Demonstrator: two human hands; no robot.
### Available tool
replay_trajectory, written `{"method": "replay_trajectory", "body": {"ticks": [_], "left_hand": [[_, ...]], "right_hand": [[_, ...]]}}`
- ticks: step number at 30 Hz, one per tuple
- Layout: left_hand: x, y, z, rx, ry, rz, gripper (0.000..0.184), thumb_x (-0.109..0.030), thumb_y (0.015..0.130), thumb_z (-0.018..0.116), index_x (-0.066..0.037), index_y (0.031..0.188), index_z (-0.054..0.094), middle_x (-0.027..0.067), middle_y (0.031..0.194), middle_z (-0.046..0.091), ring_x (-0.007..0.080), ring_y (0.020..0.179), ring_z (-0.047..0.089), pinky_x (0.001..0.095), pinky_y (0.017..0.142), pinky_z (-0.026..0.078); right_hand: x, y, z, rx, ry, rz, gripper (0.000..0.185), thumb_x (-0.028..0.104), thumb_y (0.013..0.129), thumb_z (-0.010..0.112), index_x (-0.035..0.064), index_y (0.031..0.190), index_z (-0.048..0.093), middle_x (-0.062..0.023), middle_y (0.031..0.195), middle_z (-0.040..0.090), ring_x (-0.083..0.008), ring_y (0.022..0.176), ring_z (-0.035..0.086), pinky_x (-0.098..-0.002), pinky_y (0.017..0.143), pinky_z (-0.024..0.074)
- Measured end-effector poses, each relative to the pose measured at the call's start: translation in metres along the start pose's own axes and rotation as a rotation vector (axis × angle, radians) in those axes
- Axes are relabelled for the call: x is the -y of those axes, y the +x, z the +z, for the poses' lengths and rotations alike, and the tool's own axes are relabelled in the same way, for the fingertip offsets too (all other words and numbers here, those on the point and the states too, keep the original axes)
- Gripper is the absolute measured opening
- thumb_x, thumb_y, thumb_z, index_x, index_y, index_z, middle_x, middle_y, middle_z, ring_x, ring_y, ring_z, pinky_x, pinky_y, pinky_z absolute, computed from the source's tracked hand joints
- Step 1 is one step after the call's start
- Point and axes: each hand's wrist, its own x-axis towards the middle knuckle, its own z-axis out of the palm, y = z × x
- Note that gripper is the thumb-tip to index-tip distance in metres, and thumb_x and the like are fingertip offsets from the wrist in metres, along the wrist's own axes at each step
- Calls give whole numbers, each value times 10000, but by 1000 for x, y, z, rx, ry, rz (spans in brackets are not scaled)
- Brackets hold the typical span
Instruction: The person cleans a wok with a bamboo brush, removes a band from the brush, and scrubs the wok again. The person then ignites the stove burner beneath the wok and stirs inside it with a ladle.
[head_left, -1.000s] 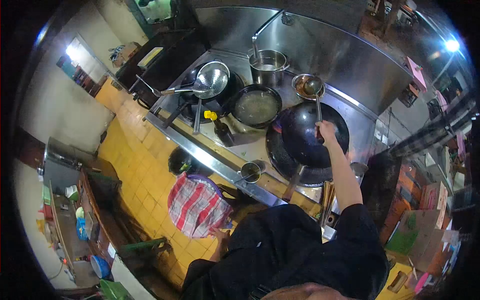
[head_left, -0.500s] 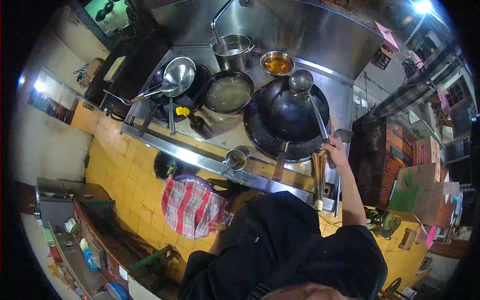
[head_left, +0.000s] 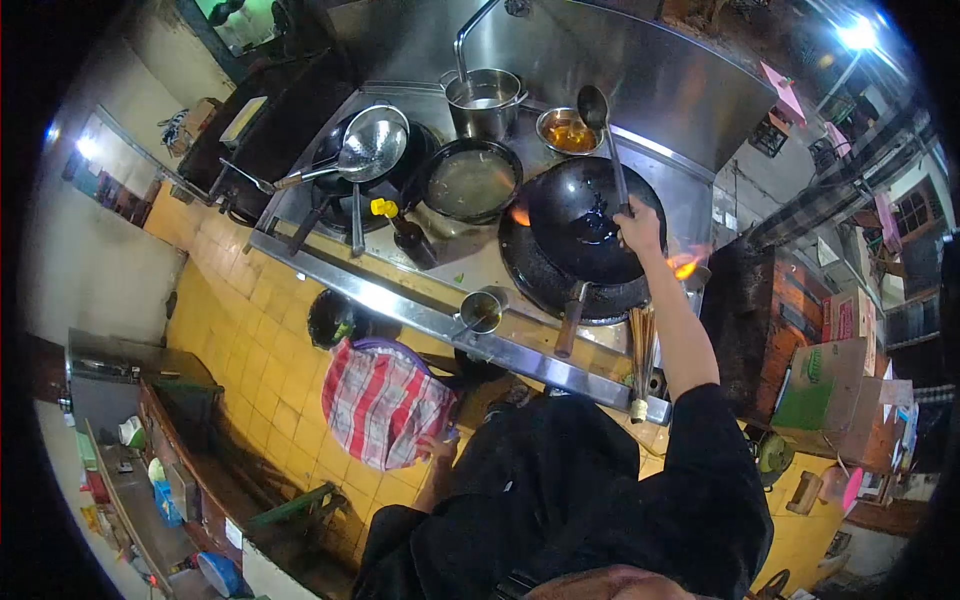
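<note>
My right hand (head_left: pixel 641 226) is closed round the handle of a dark ladle (head_left: pixel 593 106), whose bowl is raised beside a metal bowl of orange-yellow liquid (head_left: pixel 569 132). Below the ladle, a black wok (head_left: pixel 575 225) with a wooden handle (head_left: pixel 571 325) sits tilted on the burner, a little liquid shining inside. Flames (head_left: pixel 684 267) show at its right and left edges. My left hand (head_left: pixel 436 447) is low, next to a red-and-white checked cloth (head_left: pixel 385 405) that covers a purple-rimmed container. Its fingers are small and partly hidden, so its grip is unclear.
A strainer (head_left: pixel 373 144) lies over another wok at the left. Near it are a pan of cloudy liquid (head_left: pixel 471 182), a steel pot (head_left: pixel 484 117) and a yellow-capped bottle (head_left: pixel 410 240). A metal cup (head_left: pixel 481 312) and a bamboo brush (head_left: pixel 641 365) stand along the front edge.
The ladle has gone from the metal bowl to the wok's right side, then back up near the bowl. Flames have appeared at the wok. The camera view has shifted.
</note>
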Motion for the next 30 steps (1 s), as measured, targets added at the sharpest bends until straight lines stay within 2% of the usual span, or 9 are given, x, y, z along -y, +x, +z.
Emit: {"method": "replay_trajectory", "body": {"ticks": [4, 7, 9, 15, 18, 20, 21, 24, 30], "left_hand": [[2, 0, 0, 15, 3, -8, 1255, -533, 703, 779, -17, 1504, -38, 425, 1471, -145, 633, 1348, 48, 639, 1111, 151], [3, -1, 3, 37, 15, -30, 1257, -540, 702, 777, -23, 1506, -40, 424, 1471, -145, 634, 1347, 54, 641, 1109, 158], [4, -2, 7, 57, 27, -47, 1259, -545, 701, 775, -28, 1507, -42, 424, 1471, -145, 634, 1346, 58, 642, 1108, 163], [2, -3, 8, 114, 63, -73, 1263, -559, 699, 770, -40, 1511, -46, 424, 1472, -146, 636, 1345, 69, 645, 1105, 176], [0, -4, 6, 139, 74, -79, 1265, -567, 698, 767, -47, 1513, -48, 423, 1472, -146, 637, 1344, 75, 647, 1103, 183], [0, -3, 6, 153, 76, -78, 1266, -572, 697, 765, -51, 1515, -49, 423, 1472, -147, 637, 1343, 79, 648, 1102, 188], [0, -3, 6, 156, 77, -79, 1267, -574, 697, 764, -53, 1515, -50, 423, 1472, -147, 637, 1343, 81, 648, 1101, 190], [2, -2, 6, 170, 64, -77, 1269, -581, 696, 762, -60, 1517, -52, 423, 1472, -147, 638, 1342, 87, 650, 1100, 197], [18, -23, -8, 178, 8, -71, 1272, -593, 694, 758, -70, 1521, -56, 422, 1472, -148, 639, 1341, 97, 652, 1097, 208]], "right_hand": [[-19, -19, 1, -250, -392, -282, 484, 147, 785, 687, 59, 1248, 575, -112, 664, 619, -200, 522, 630, -363, 487, 481], [21, -116, -18, -177, -312, -129, 536, 118, 755, 681, -27, 1259, 569, -135, 793, 684, -242, 716, 668, -371, 680, 513], [-25, -144, -35, -152, -304, -269, 619, 184, 774, 707, -13, 1327, 510, -61, 618, 568, -175, 535, 558, -366, 605, 480], [-96, -212, -25, -124, -250, 76, 248, 75, 822, 634, -15, 1053, 627, -21, 607, 548, -105, 476, 513, -305, 476, 436], [-96, -217, -18, -77, -400, -200, 97, 53, 848, 602, 8, 931, 624, -29, 597, 554, -103, 399, 481, -285, 386, 382], [-40, -207, -16, 99, 227, 363, 172, 79, 819, 632, 6, 974, 638, -44, 600, 570, -149, 489, 558, -311, 458, 433], [-64, -194, -13, 90, -88, 246, 416, 138, 789, 662, -33, 1156, 570, -187, 713, 627, -273, 577, 601, -374, 584, 504], [-94, -191, 21, -331, -836, -327, 380, 131, 796, 656, -42, 1124, 575, -145, 692, 627, -234, 587, 604, -361, 582, 506], [-24, -226, 0, 97, -1, 391, 200, 160, 856, 583, -36, 850, 620, -108, 628, 602, -178, 495, 579, -312, 482, 458]]}}
